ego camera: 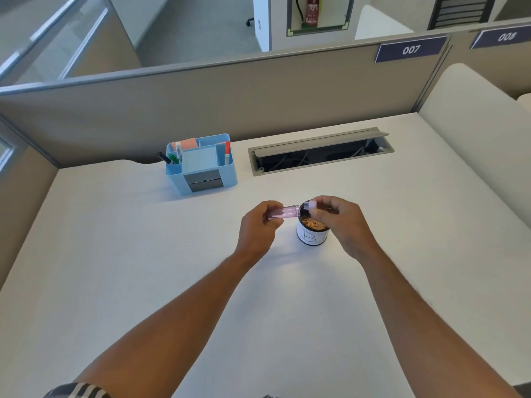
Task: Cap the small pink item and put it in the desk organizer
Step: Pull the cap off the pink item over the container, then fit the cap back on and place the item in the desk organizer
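Desk: white, matte, smooth, broad; its right edge is curved, its near edge cut off by the frame.

Partition: beige fabric panel with a grey top rail, running along the desk at 12 o'clock; dark plates at 1 o'clock read "007" and "008". Office floor and a red extinguisher show beyond it.

Cable tray: long grey slot at 1 o'clock of the hands, flap raised; the dark interior is hard to make out.

Desk organizer: light blue plastic, boxy, with compartments, at 11 o'clock of the hands and well apart from them. It holds markers, pink notes and a pale paper block.

Jar: small, round, dark, with a white hand-lettered label and tan flakes inside; partly hidden behind the right hand.

Left hand: fingers clamped round the small pink item, a translucent tube lying horizontal above the desk, over the jar's rim.

Right hand: fingertips pinched on the pale pink cap, at the tube's open end; whether they touch cannot be told.
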Demonstrator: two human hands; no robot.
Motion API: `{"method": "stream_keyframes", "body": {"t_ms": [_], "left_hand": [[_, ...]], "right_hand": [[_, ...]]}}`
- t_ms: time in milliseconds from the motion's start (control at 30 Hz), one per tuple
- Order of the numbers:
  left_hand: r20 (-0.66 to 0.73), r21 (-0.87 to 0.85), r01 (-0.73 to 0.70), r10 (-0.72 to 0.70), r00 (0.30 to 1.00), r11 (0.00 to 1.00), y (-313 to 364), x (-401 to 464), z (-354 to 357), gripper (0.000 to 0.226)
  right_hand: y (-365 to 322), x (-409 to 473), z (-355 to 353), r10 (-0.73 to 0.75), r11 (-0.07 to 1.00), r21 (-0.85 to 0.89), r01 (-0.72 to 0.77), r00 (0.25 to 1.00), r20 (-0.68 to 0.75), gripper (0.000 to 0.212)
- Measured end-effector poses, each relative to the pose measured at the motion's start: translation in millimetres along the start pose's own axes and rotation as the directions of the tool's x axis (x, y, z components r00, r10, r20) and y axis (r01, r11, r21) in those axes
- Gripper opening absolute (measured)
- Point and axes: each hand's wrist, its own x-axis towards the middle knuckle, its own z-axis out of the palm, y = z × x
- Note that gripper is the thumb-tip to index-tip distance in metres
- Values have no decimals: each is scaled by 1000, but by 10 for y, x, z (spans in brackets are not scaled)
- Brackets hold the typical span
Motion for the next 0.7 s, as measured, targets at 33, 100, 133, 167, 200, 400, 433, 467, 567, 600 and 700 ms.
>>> {"method": "stream_keyframes", "body": {"t_ms": [33,100,133,167,200,400,433,467,567,600,700], "left_hand": [[-19,-27,3,-3,1000,1000,-24,-36,-36,30],[-52,-71,0,-3,999,998,-49,-97,-81,30],[-67,-83,-3,-3,998,997,-56,-126,-108,30],[-79,-91,-7,0,997,996,-61,-155,-140,30],[-86,-96,-15,7,996,995,-66,-182,-167,30],[-53,30,-114,115,992,993,-110,-294,-374,29],[-32,59,-124,126,991,990,-108,-305,-403,30],[-17,82,-128,130,991,988,-104,-317,-428,31],[2,118,-134,135,991,984,-96,-348,-505,32],[1,121,-134,135,991,984,-96,-358,-534,31],[-24,118,-129,133,991,985,-103,-403,-613,30]], "right_hand": [[-27,-9,53,-7,1000,-6,7,1000,26,9],[-84,-27,138,-7,1000,-4,7,998,57,9],[-113,-35,188,-4,1000,0,4,997,77,8],[-137,-42,236,-5,1000,-3,5,995,101,8],[-160,-48,278,-9,1000,-12,10,992,125,8],[-199,-48,433,-23,992,-117,45,983,184,11],[-207,-51,452,-18,990,-131,44,981,195,12],[-215,-55,473,-18,989,-139,48,978,208,12],[-245,-76,538,-46,977,-188,96,966,253,15],[-248,-79,572,-54,973,-203,110,963,266,18],[-291,-111,675,-45,971,-212,106,961,274,22]]}}
